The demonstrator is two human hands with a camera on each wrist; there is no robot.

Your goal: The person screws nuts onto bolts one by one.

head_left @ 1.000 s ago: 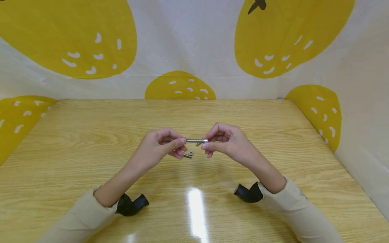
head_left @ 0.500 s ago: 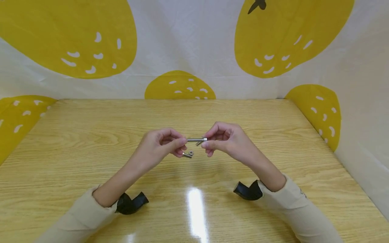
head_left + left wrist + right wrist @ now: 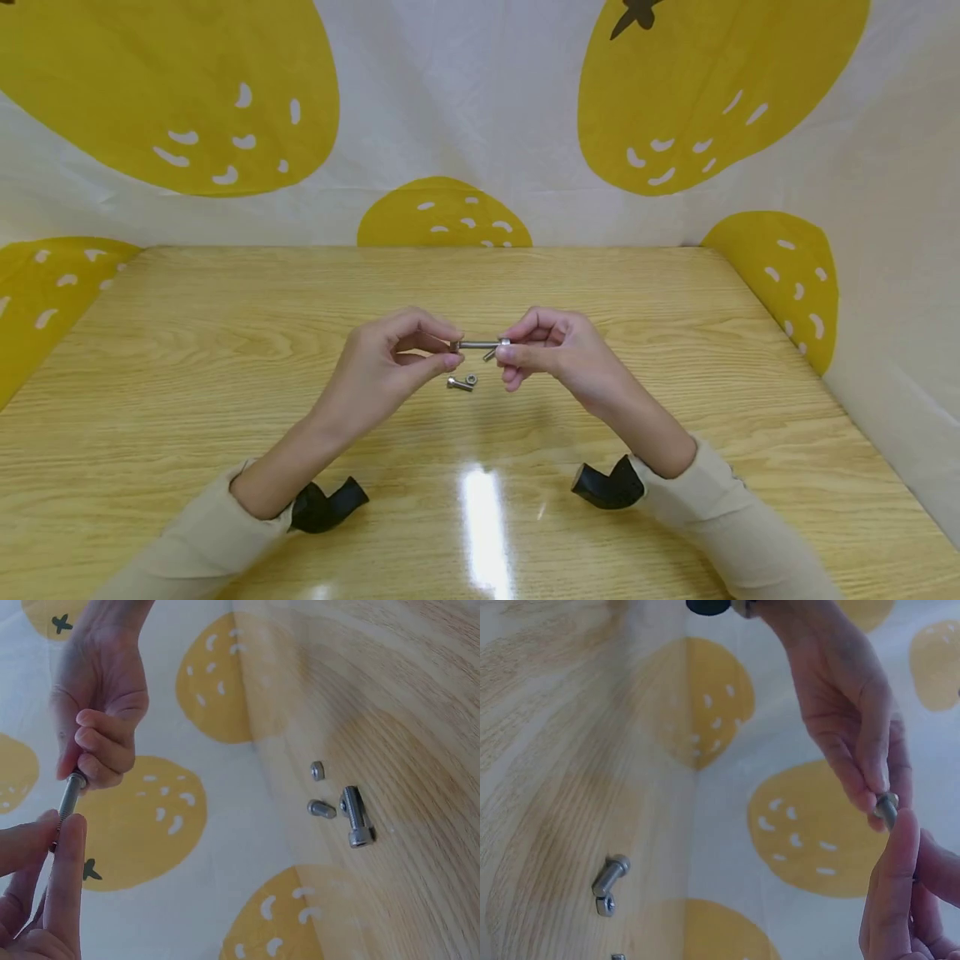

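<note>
A long socket-head bolt (image 3: 478,345) is held level in the air between both hands. My right hand (image 3: 558,350) pinches its head between thumb and forefinger. At the bolt's threaded end, my left hand (image 3: 390,358) pinches a nut (image 3: 887,799) with thumb and fingertips. In the left wrist view, the bolt's shaft (image 3: 68,799) runs from the left fingertips up to the right hand. Below, a shorter bolt (image 3: 460,384) lies on the table with a nut (image 3: 472,379) beside it. Another bolt (image 3: 490,355) shows partly behind the right fingers.
One more loose nut (image 3: 317,771) lies on the wood-grain table (image 3: 225,400). A white cloth (image 3: 457,92) with yellow fruit prints hangs behind the table and along its sides. Black wrist mounts (image 3: 326,506) stick out from both sleeves.
My left thumb has dropped lower and its fingers have shifted at the bolt's end, so the nut shows there. The short bolt on the table is now uncovered. My right hand keeps its pinch.
</note>
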